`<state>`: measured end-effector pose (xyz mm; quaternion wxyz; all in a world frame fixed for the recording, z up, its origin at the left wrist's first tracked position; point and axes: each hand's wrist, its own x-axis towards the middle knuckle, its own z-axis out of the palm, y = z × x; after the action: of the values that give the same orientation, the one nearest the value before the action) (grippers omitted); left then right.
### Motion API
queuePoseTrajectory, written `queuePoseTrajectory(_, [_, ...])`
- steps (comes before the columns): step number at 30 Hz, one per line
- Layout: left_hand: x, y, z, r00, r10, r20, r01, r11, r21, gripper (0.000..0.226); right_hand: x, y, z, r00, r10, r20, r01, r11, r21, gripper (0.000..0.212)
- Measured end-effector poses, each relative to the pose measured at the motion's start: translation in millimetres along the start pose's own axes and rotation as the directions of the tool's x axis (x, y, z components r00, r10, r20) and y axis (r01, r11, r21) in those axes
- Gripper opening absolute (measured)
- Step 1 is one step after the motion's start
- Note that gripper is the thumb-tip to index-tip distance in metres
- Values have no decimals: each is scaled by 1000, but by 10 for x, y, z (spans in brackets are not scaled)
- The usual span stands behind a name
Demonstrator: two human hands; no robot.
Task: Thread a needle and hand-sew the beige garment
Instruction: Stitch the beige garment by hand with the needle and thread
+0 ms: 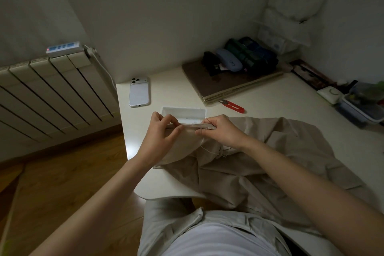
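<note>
The beige garment spreads over the white table and its near edge. The left hand and the right hand each pinch its folded hem, stretched between them, with thread hanging below the right. Behind lie red snips and a phone; at left, a radiator.

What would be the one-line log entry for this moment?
stage: sewing | left hand: pinches garment fold | right hand: pinches same fold | thread: hangs below hands | red snips: lying on table
</note>
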<state>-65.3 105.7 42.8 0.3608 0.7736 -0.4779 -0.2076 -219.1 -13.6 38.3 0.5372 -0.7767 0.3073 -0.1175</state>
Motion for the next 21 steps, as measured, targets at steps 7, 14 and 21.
queuePoseTrajectory(7, [10,-32,12,999,49,-7,-49,998,-28,6,-13,14,-9,1000,16,10,-16,1000,-15,14])
queuePoseTrajectory(14, [53,-130,17,988,113,106,-121,990,74,10,-20,-14,13,1000,6,18,-5,999,-37,9])
queuePoseTrajectory(21, [62,-40,-4,982,59,178,-37,992,-125,21,-30,-27,-10,999,-17,28,19,997,-77,19])
